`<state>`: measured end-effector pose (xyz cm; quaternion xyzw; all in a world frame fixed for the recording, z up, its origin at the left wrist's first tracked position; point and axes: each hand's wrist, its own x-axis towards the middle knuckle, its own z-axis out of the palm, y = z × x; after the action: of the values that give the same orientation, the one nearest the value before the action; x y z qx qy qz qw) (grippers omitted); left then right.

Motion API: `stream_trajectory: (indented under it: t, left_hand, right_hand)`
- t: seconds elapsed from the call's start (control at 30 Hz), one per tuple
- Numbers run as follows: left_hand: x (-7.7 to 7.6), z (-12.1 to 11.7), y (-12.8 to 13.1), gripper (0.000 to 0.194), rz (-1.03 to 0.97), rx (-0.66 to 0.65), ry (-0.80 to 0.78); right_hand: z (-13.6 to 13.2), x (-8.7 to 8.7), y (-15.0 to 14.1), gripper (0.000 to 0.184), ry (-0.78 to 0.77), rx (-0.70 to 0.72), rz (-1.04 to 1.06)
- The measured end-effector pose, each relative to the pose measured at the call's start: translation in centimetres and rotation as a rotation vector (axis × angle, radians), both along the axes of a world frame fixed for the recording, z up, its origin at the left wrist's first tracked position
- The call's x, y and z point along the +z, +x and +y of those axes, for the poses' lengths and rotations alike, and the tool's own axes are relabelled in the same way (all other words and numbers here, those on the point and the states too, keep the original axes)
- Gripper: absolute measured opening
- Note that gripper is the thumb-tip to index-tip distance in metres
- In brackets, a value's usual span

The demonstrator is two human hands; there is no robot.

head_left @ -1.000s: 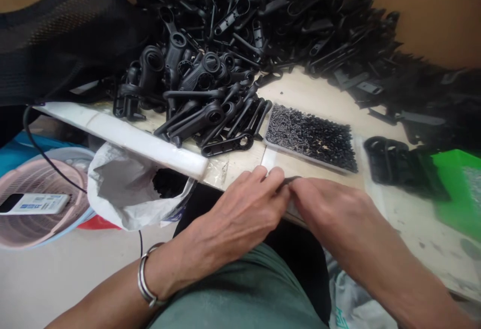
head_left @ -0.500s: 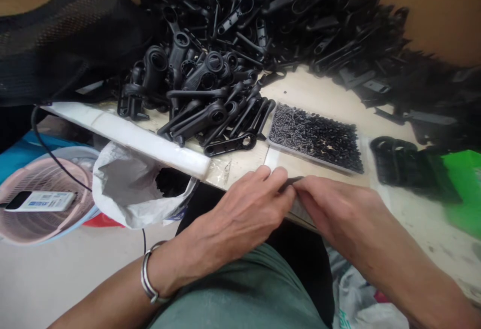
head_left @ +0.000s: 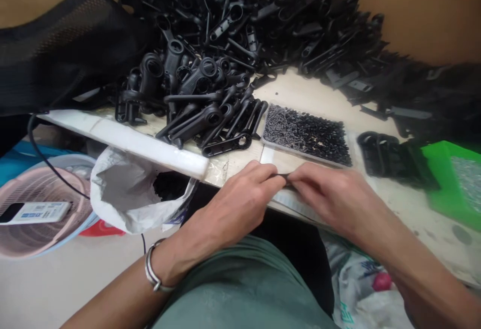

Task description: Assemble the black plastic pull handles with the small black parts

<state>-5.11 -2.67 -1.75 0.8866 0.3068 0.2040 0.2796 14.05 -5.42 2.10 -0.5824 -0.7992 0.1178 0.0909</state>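
Observation:
Over the table's front edge, my left hand (head_left: 240,201) and my right hand (head_left: 328,194) meet with fingers pinched on one black plastic part (head_left: 282,176). Only a short dark strip of it shows between the fingertips; the rest is covered by my hands. Just beyond them lies a shallow clear tray (head_left: 306,157) of small black and grey pieces. To its left sits a group of black plastic arms with ring-shaped ends (head_left: 195,123), some lined up side by side.
A tall heap of black parts (head_left: 293,23) fills the back. At right are a few black parts (head_left: 383,153) and a green bin (head_left: 443,184). A white foam strip (head_left: 131,141) edges the table at left, above a white sack (head_left: 120,199) and a pink basket (head_left: 63,179) holding a phone-like device (head_left: 37,212).
Both hands have shifted slightly left, and the right fingers now pinch more visibly at the dark part. More of the strip shows between the hands. The camera view has tilted slightly.

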Motion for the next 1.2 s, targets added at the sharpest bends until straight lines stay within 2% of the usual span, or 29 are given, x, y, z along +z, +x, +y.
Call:
stream_trajectory:
  t: [0.1, 0.2, 0.27, 0.33, 0.43, 0.53, 0.73, 0.83, 0.93, 1.0, 1.1, 1.13, 1.2]
  left_hand:
    - [0.0, -0.1, 0.0, 0.039, 0.01, 0.005, 0.036]
    - [0.0, -0.2, 0.0, 0.042, 0.031, 0.013, 0.044]
    - [0.1, -0.2, 0.1, 0.043, 0.053, 0.003, 0.042]
    - [0.3, -0.2, 0.1, 0.045, 0.08, -0.014, 0.041]
    - [0.6, -0.2, 0.1, 0.047, 0.13, -0.032, 0.031]
    - [1.0, -0.2, 0.1, 0.047, 0.187, -0.053, 0.01]
    - [2.3, -0.1, 0.2, 0.036, 0.288, -0.091, 0.072]
    - [2.3, 0.0, 0.2, 0.035, 0.284, -0.091, 0.059]
    - [1.5, -0.2, 0.2, 0.044, 0.152, -0.016, 0.038]
    - [0.8, -0.6, 0.3, 0.047, -0.01, 0.066, 0.054]
    - [0.2, -1.2, 1.0, 0.039, -0.256, 0.182, 0.072]
    - [0.1, -1.4, 1.3, 0.037, -0.314, 0.211, 0.069]
    - [0.2, -1.6, 1.8, 0.037, -0.382, 0.25, 0.053]
  right_hand:
    - [0.5, -0.6, 1.4, 0.012, -0.109, -0.154, 0.224]
    - [0.3, -1.3, 1.8, 0.017, -0.203, -0.316, 0.44]
    - [-0.1, -1.7, 1.8, 0.024, -0.261, -0.374, 0.567]
    - [-0.3, -1.8, 1.7, 0.025, -0.281, -0.385, 0.61]
    - [-0.2, -1.6, 1.7, 0.017, -0.235, -0.336, 0.496]
    - [0.3, -1.0, 1.8, 0.01, -0.165, -0.217, 0.325]
    - [1.8, 0.1, 1.2, 0.019, -0.046, 0.063, -0.034]
    - [2.0, 0.3, 0.9, 0.021, -0.041, 0.093, -0.066]
    - [1.2, -0.2, 1.3, 0.018, -0.086, -0.047, 0.21]
    - [0.0, -1.1, 1.8, 0.008, -0.032, -0.281, 0.511]
    - [-1.7, -2.5, 2.2, 0.026, 0.084, -0.624, 0.918]
    - [-2.1, -2.8, 2.0, 0.034, 0.066, -0.675, 1.032]
    - [-2.6, -2.8, 1.3, 0.049, -0.059, -0.679, 1.251]
